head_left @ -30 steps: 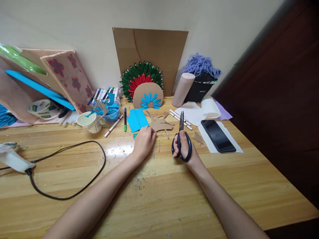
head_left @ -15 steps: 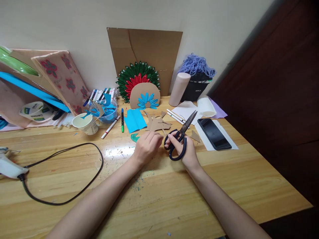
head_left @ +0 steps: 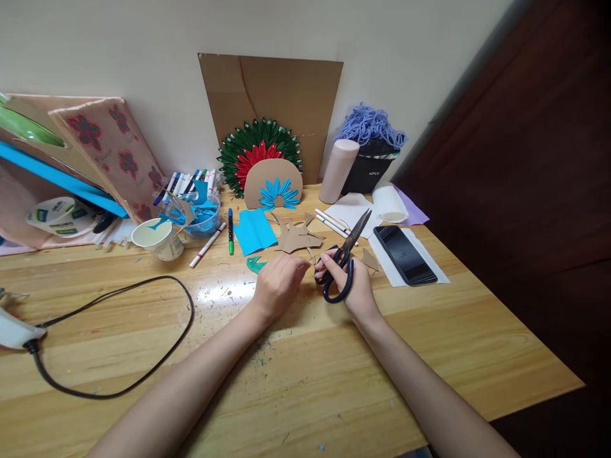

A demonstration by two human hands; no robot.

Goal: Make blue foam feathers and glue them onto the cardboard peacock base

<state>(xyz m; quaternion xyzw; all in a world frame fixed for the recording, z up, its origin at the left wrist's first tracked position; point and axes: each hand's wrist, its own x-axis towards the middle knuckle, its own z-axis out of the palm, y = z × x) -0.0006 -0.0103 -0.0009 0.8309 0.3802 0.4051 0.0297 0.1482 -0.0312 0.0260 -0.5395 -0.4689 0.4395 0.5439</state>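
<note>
Black-handled scissors [head_left: 344, 261] are in my right hand [head_left: 356, 286], blades closed and pointing up and away to the right. My left hand [head_left: 280, 286] is closed just left of them, fingertips pressed together; whatever they hold is hidden or too small to name. A green paper piece [head_left: 256, 264] lies at the left hand's knuckles. Beyond the hands are brown cardboard scraps [head_left: 298, 238] and a blue paper sheet [head_left: 255, 231]. A rounded cardboard piece [head_left: 274, 166] with blue petals stands behind these, before a green and red petal fan [head_left: 229, 143].
A glue gun [head_left: 16, 329] with a looped black cable lies at the left. Behind are a paper cup [head_left: 162, 240], a tub of blue scraps [head_left: 204, 219] and markers. A phone [head_left: 405, 254] lies on white paper at the right, near a pale bottle [head_left: 338, 172].
The view has shifted slightly, so most things sit a little further left. My hands have drawn slightly closer together, the scissors still in the right one.
</note>
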